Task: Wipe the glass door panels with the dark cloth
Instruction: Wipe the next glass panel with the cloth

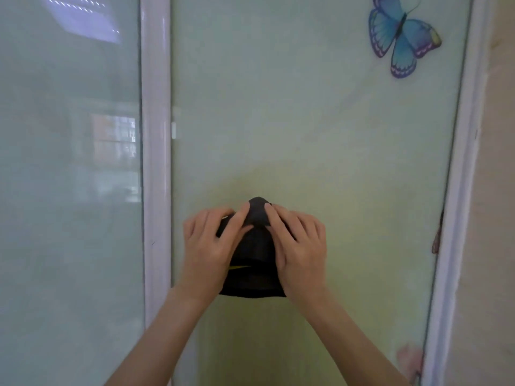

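item: your left hand (207,246); fingers spread and only lightly bent, laid on top of the dark cloth (255,274) and pressing it to the glass; forefinger slanting up toward the cloth's peak; thumb hidden under the palm.
item: your right hand (299,246); same pose mirrored, fingers spread, lying flat on the cloth's right side; forefinger tip nearly meeting the left one at the top; thumb out of sight.
item: dark cloth; bunched between and under both hands, on the lower middle of the right glass panel (306,121); a rounded hump pokes up above the fingertips; its lower edge hangs below your wrists; a thin yellow streak (239,266) shows in a fold.
item: right glass panel; frosted, pale green; your hands and forearms cover part of its lower middle.
item: white frame post (156,135); upright, just left of your left hand, dividing the two panels.
item: left glass panel (69,190); frosted, grey-green, with blurred reflections of light.
item: blue butterfly sticker (402,37); upper right of the right panel, well apart from the cloth.
item: right white frame (457,190); runs down the panel's right edge; a small reddish shape (436,240) sits against it, too blurred to name.
item: pink sticker (409,358); low right corner, blurred.
item: cream wall (498,190); beyond the right frame.
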